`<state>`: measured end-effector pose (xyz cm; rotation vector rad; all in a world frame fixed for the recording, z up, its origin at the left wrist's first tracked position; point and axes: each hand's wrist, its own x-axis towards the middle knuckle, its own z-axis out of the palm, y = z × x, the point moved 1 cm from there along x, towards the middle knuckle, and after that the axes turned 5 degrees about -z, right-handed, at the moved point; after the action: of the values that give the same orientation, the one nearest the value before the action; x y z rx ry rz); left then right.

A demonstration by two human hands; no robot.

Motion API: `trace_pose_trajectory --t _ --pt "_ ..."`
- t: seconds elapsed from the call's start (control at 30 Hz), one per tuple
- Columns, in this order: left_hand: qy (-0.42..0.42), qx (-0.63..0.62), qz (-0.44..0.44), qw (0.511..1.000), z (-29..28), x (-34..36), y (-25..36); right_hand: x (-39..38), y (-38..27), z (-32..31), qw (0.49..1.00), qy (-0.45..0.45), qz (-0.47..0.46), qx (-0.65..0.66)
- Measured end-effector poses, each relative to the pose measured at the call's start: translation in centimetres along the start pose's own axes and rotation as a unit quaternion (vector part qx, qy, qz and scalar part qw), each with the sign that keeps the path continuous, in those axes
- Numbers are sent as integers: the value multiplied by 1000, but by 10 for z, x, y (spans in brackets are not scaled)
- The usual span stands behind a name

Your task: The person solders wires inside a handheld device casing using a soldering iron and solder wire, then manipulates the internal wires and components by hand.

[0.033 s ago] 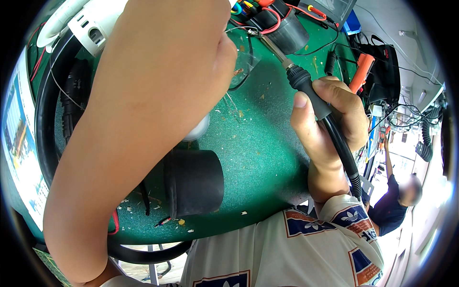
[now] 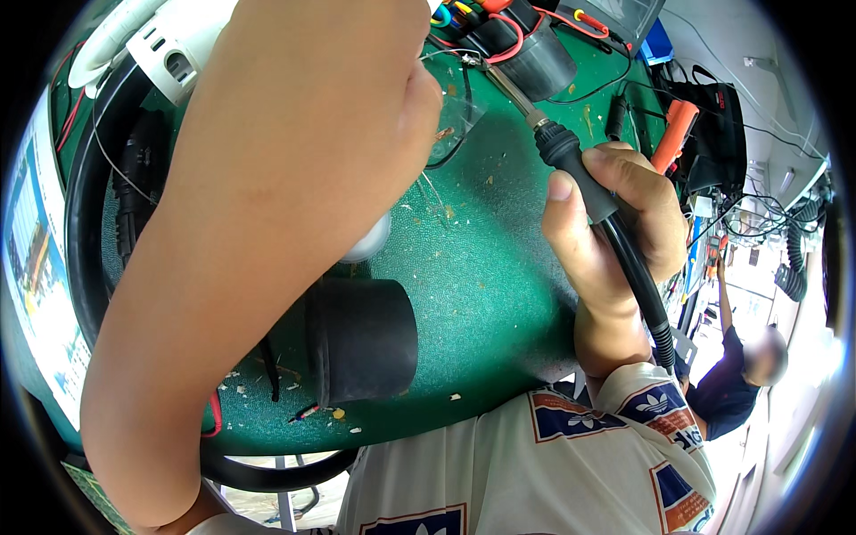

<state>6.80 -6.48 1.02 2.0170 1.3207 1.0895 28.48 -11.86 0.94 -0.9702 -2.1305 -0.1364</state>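
My right hand [image 2: 624, 209] is closed around the dark grip of a soldering iron [image 2: 575, 165], its black cable trailing down past my wrist. The iron's metal shaft points up and left, its tip at a thin silvery wire [image 2: 450, 52]. My left hand [image 2: 406, 98] is up at the top edge with its near fingers curled in. That wire runs out from beside it toward the tip. My forearm and the picture edge hide most of its fingers, so what they hold cannot be made out.
Beside the iron tip stands a black holder [image 2: 544, 67] with coloured-handled tools and leads. A black cylinder [image 2: 366, 343] rests on the green mat [image 2: 481, 330]; wire scraps lie around. A white socket block [image 2: 174, 62] sits at left, an orange-handled tool [image 2: 676, 134] at right. Another person [image 2: 727, 383] is farther right.
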Motion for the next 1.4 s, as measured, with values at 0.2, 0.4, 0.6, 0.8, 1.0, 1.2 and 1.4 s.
trace_pose_trajectory --t 0.2,0.4,0.6,0.8,1.0,1.2,1.4 --pt "-7 84 31 996 2 2 -15 1 1 3 1000 18 -6 11" --pt "-3 84 22 996 7 2 3 -1 2 0 1000 16 -6 1" --pt "4 -11 18 1000 6 3 1 -1 -5 -5 998 -52 23 -23" --pt "-13 75 42 996 13 7 -22 -1 -5 -6 998 -56 31 -23" --pt "-17 84 37 996 13 7 -22 -1 -6 -6 997 -57 38 -20" --pt "-23 84 36 996 14 7 -21 -1 -7 -6 997 -60 34 -29" --pt "-21 96 56 994 14 7 -23 0 -8 -5 997 -56 21 -44"
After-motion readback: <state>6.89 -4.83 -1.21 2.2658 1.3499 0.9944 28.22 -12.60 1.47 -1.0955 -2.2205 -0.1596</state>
